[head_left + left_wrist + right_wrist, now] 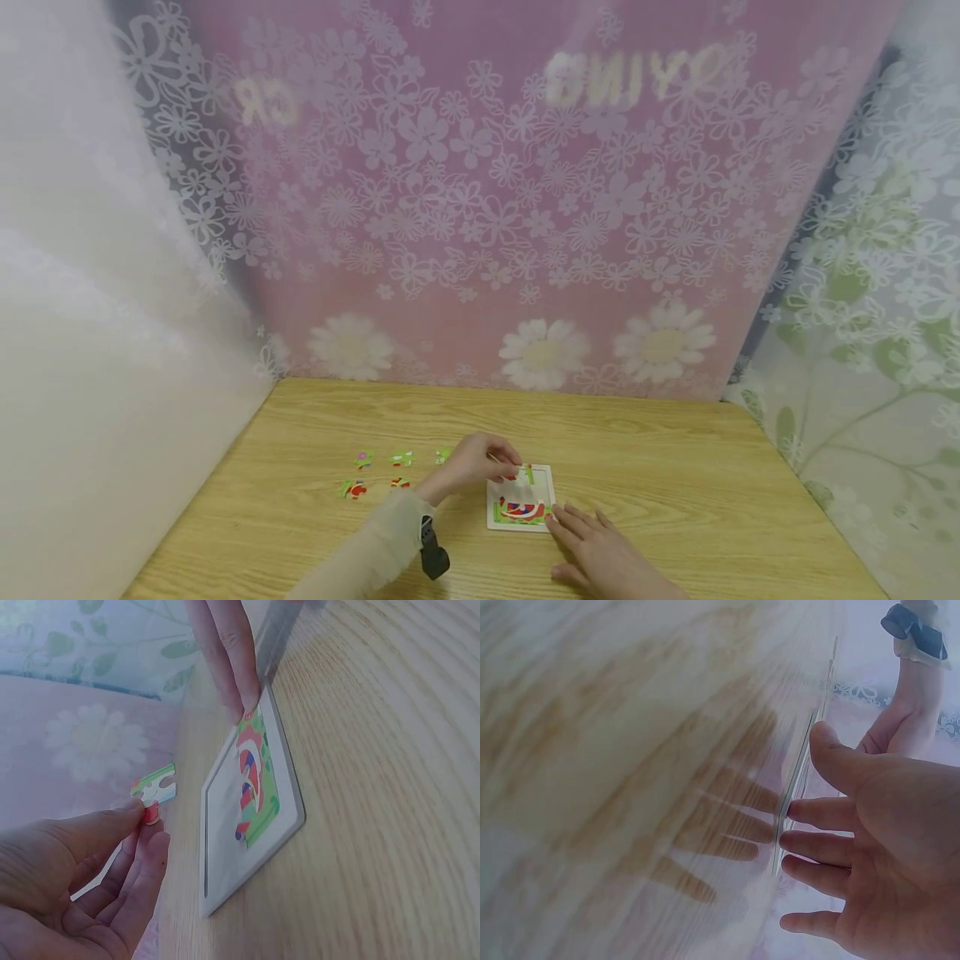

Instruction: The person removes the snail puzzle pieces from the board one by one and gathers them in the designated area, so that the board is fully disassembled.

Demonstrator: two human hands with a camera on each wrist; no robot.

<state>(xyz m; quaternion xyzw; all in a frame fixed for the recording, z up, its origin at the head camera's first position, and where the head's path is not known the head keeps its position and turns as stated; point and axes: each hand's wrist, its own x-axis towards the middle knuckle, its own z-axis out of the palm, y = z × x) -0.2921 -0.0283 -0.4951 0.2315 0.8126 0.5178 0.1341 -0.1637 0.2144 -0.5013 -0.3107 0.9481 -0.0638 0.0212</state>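
My left hand [480,461] pinches a jigsaw puzzle piece [159,787], green, white and red, between thumb and fingers. In the left wrist view the piece is raised apart from the white puzzle tray [289,814]. A row of joined colourful pieces [522,511] lies along the tray's near side; the rest of its visible bed is pale. At the tray's near right corner, my right hand [603,557] rests with fingers extended, its fingertips touching the edge. The right wrist view shows that hand [900,840] with straight, spread fingers and the tray nearly edge-on.
Left of the tray, several loose puzzle pieces [363,459] lie in two rough rows on the wooden table [675,467], partly behind the left forearm. A black band [432,552] circles the left wrist. Flowered curtains [480,208] enclose the table's back and sides.
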